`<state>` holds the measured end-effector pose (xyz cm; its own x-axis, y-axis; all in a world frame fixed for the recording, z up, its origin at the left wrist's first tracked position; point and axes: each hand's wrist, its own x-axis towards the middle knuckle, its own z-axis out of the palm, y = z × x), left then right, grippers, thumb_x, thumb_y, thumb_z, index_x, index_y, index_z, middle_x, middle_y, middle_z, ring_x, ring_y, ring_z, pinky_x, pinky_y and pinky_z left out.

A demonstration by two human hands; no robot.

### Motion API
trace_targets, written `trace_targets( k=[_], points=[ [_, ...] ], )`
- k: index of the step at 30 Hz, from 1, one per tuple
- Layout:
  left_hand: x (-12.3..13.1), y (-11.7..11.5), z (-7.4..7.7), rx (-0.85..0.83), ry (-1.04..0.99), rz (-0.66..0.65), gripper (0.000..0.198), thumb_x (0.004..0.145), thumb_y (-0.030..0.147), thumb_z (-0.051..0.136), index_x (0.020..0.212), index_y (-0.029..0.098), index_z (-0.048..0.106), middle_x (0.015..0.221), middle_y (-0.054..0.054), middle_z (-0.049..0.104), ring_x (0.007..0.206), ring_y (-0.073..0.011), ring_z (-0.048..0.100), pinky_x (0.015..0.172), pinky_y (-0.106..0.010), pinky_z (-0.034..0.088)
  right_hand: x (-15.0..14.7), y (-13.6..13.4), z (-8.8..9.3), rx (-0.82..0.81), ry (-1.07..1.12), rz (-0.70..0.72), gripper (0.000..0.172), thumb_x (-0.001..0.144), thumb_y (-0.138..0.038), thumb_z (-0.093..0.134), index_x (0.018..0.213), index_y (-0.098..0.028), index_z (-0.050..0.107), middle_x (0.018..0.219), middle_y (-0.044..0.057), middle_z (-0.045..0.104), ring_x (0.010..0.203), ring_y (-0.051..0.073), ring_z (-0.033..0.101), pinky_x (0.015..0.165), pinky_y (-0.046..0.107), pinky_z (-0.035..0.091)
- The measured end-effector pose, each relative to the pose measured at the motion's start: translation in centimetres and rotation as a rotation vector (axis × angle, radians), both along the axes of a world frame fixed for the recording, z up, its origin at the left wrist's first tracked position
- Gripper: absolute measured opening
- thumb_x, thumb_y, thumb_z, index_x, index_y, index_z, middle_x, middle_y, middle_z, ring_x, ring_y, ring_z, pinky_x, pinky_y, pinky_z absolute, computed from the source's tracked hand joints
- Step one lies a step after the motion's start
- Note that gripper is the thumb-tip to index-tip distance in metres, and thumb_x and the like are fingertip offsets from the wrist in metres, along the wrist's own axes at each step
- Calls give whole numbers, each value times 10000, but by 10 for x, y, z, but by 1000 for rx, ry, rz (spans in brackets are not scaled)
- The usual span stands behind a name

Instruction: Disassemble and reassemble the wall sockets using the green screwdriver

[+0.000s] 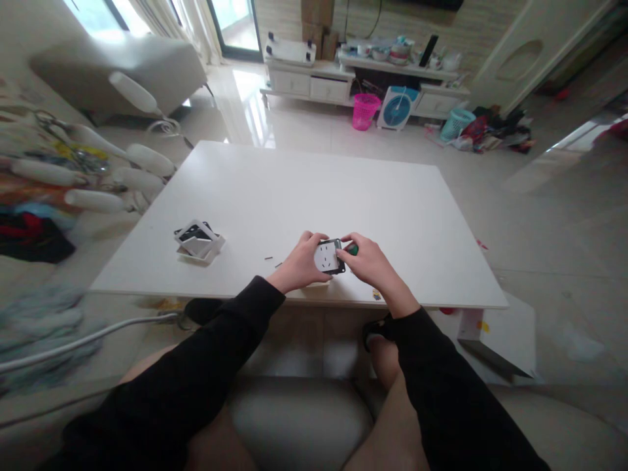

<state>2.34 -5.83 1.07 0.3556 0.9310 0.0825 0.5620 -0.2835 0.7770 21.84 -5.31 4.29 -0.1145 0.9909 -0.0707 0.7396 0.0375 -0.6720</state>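
Five-slotted white socket insert (326, 257), head view: the piece is held near the front edge of a white tabletop (324, 190), its slotted face upward and its black mounting frame (342, 261) showing along the margin. The left hand (301, 261) is closed on the insert, gripping its left side with the thumb along the near edge and the fingers along the far one. The right hand (364, 256) lies against the opposite side, fingertips on the frame's edge, and keeps a green-handled tool (352, 250), probably a screwdriver, tucked in its grasp. A pale object (320, 285) lies below the left hand, mostly hidden. Two loose dark screws (268, 258) rest on the table just left of that hand; farther left, well apart, stands a pile of white and black fittings (197, 246), including a black plate (196, 230). As to progress, the work may be judged partway: insert and black frame are together, whereas the screws and the piled fittings remain separate from them. Whether the frame is fully seated or fastened cannot be told, its right edge being partly covered by fingers; nor can one tell whether the parts are being joined or separated.
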Motion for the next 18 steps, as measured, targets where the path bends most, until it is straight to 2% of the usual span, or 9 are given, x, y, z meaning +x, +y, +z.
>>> trace_targets(
  k=[3, 6, 11, 15, 18],
  points=[
    [-1, 1, -1, 80, -90, 53, 1054, 602, 212, 902, 1504, 218, 357, 1271, -92, 503, 1171, -275, 576, 1086, -480, 509, -1, 0, -2, -9, -9, 12, 288, 851, -239, 705, 1137, -208, 696, 956, 62, 765, 836, 196, 672, 774, 313, 487],
    [-2, -1, -1, 134, -118, 73, 1161, 604, 196, 902, 1563, 240, 250, 1324, -115, 465, 1228, -291, 532, 1101, -505, 500, -2, 1, 0, -41, 29, -11, 293, 835, -228, 720, 1123, -210, 669, 877, 31, 737, 772, 179, 649, 722, 295, 470],
    [-3, -3, 0, 160, -150, 98, 1181, 637, 228, 911, 1569, 298, 188, 1412, -140, 384, 1278, -298, 471, 1078, -516, 527, -5, 1, 3, -62, 84, -26, 303, 810, -210, 727, 1087, -238, 608, 735, -44, 655, 684, 156, 612, 663, 270, 442],
    [-3, -2, -1, 162, -190, 92, 1160, 648, 222, 901, 1564, 304, 193, 1413, -138, 364, 1270, -282, 475, 1028, -470, 562, -4, 1, 3, -67, 79, -36, 302, 819, -233, 719, 1093, -246, 593, 737, -45, 653, 662, 155, 600, 637, 269, 425],
    [-2, -1, -1, 162, -164, 96, 1102, 644, 195, 884, 1544, 291, 254, 1371, -119, 396, 1239, -276, 502, 1036, -466, 558, -4, 0, 3, -64, 67, -34, 314, 824, -235, 715, 1117, -246, 605, 751, -32, 673, 666, 160, 609, 635, 270, 430]
  ],
)
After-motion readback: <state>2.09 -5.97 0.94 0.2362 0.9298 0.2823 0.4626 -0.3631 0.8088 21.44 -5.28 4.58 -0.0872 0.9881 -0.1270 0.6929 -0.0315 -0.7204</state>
